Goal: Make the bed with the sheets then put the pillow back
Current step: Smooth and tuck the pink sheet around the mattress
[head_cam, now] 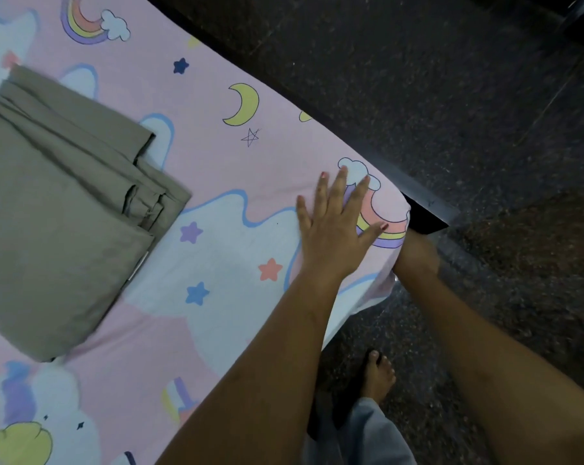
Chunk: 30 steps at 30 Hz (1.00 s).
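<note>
Two hands at the bed corner, one flat on top, one tucked under.

One pink sheet (pixel 216 162) printed with clouds, moons and stars covers the bed; one folded olive-grey sheet (pixel 58 203) lies on it, well to the left of the left hand (pixel 334 229). The pink sheet's corner hangs over the bed edge just right of that hand, with the dark bed frame (pixel 428 209) jutting beyond it and open dark floor (pixel 485 95) further right. The left hand lies palm down, fingers spread straight, pressing the pink sheet. The right hand (pixel 418 253) reaches under the draped corner; its fingers are hidden, so its grip cannot be told. One bare foot (pixel 379 374) stands below both hands.
</note>
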Each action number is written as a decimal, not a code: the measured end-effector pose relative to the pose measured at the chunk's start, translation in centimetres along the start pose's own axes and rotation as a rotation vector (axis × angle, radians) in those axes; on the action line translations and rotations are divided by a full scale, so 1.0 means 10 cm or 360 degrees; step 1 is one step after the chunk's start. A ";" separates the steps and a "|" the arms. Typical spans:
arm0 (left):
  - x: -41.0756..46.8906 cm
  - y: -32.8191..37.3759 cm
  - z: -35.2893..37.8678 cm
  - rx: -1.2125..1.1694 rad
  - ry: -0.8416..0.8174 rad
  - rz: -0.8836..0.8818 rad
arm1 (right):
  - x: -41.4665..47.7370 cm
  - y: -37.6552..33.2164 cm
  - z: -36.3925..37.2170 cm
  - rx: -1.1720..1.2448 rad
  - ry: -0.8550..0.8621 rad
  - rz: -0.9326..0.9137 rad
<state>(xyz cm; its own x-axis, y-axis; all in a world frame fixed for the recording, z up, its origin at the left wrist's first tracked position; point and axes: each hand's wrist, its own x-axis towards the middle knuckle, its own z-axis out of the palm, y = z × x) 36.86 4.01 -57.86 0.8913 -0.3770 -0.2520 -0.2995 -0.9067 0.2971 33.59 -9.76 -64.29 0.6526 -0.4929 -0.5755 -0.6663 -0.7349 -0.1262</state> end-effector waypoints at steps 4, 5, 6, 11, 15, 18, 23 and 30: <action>0.11 0.03 -0.05 -0.0217 0.0012 -0.0377 | 0.01 0.07 -0.09 -0.0192 -0.0172 -0.0034; 0.15 0.04 -0.07 -0.0280 0.0029 -0.0478 | 0.00 0.05 -0.18 -0.0208 -0.0333 -0.0046; 0.17 0.03 -0.09 -0.0365 0.0067 -0.0554 | 0.00 0.02 -0.24 -0.0265 -0.0490 -0.0092; 0.15 -0.13 -0.18 -0.0485 0.0236 -0.1026 | -0.36 -0.26 -0.89 -0.0907 -0.1109 -0.0491; -0.05 -0.42 -0.22 -0.0568 0.0294 -0.1426 | -0.66 -0.85 -1.27 -0.1016 -0.0650 -0.1232; -0.11 -0.69 -0.26 -0.0563 0.0281 -0.1580 | -0.75 -1.41 -1.06 -0.0586 -0.0198 -0.1875; 0.06 -1.10 -0.20 -0.0412 0.0490 -0.1723 | -0.10 -2.05 -0.57 -0.1070 -0.0105 -0.2283; 0.12 -1.28 -0.09 -0.0244 0.0764 -0.1758 | 0.72 -3.06 -0.79 -0.1312 0.0149 -0.2655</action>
<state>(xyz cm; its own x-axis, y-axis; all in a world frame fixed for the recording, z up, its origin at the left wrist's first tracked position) 42.05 15.37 -61.15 0.6863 0.7228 -0.0813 0.7158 -0.6513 0.2521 61.53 5.49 -58.13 0.4001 0.8843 -0.2407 0.9045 -0.4234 -0.0517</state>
